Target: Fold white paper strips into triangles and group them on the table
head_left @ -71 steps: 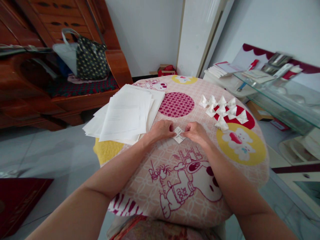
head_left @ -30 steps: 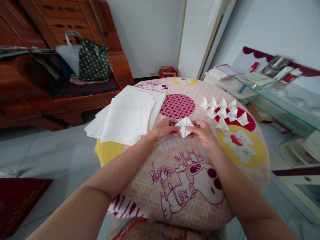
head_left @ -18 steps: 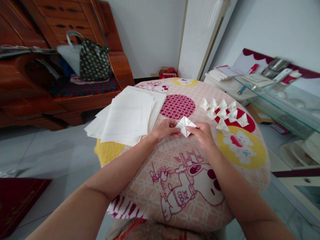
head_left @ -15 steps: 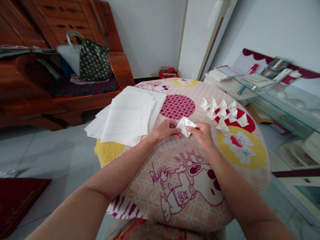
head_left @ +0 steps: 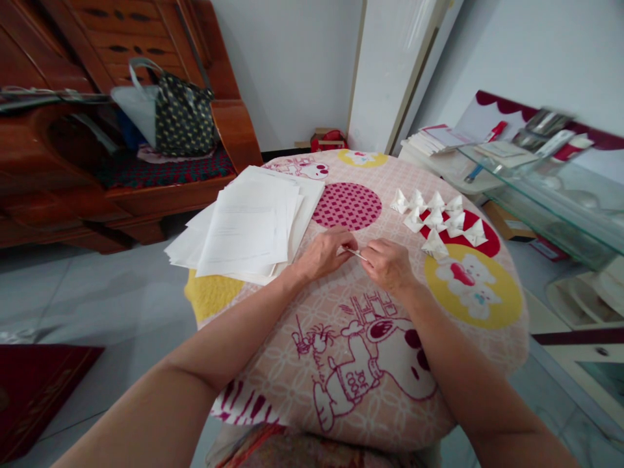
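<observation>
My left hand (head_left: 324, 253) and my right hand (head_left: 387, 265) meet over the middle of the round table (head_left: 292, 364). Both pinch a small folded piece of white paper (head_left: 355, 253), which now shows only as a thin edge between the fingertips. To the right, several finished folded paper shapes (head_left: 439, 221) stand in a cluster on the cartoon-printed tablecloth. A loose stack of white sheets (head_left: 248, 224) lies to the left of my left hand, hanging over the table's edge.
A wooden bench (head_left: 121, 175) with a patterned bag (head_left: 178, 117) stands at the back left. A glass shelf (head_left: 550, 188) with stacked books (head_left: 439, 138) and small items runs along the right. Grey tiled floor (head_left: 88, 299) lies to the left.
The paper lay on the table, then was lifted and held open facing me. Now it is turned edge-on and pressed flat between both hands, lower toward the cloth.
</observation>
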### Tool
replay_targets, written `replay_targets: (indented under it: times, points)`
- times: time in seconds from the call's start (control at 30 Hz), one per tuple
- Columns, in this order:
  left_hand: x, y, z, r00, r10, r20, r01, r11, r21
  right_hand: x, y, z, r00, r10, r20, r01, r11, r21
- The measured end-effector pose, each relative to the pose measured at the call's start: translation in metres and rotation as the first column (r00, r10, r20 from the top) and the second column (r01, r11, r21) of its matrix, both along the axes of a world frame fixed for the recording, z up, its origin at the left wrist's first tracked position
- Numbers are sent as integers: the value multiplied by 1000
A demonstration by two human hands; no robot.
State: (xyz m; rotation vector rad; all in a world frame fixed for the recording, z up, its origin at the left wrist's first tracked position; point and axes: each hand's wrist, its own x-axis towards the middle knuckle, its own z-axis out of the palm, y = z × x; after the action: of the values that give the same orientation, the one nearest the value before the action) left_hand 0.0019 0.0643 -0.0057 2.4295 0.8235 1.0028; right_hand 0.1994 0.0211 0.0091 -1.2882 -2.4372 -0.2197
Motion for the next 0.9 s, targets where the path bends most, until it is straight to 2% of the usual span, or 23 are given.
replay_targets:
  times: [0.07, 0.13, 0.2, 0.3, 0.5, 0.63, 0.77, 0.9]
  points:
    - [-1, -4, 2, 988, -27, -152, 36, 998, 59, -3, -5, 3, 993, 27, 114, -16, 995, -96]
    - [-3, -9, 4, 946, -63, -317, 85, 995, 55, -5, -10, 5, 985, 52, 167, -16, 977, -210]
    - [-5, -13, 5, 892, -94, -442, 111, 994, 13, -4, -14, 4, 985, 92, 149, -41, 948, -317]
    - [-8, -17, 7, 846, -102, -524, 92, 995, -46, 3, -15, 4, 989, 136, 52, -101, 897, -430]
    - [-8, -22, 13, 862, -122, -491, 102, 992, -69, 11, -9, 6, 988, 138, -64, -151, 841, -520]
    - [-6, -22, 11, 842, -102, -530, 70, 994, -80, 12, -7, 8, 985, 123, -121, -170, 813, -557]
    - [-7, -16, 7, 863, -70, -501, 22, 995, -100, 17, -3, 10, 973, 42, -225, -171, 788, -592]
    - [-9, -8, 3, 901, -63, -429, -32, 977, -209, 20, 0, 8, 958, -91, -273, -115, 750, -651]
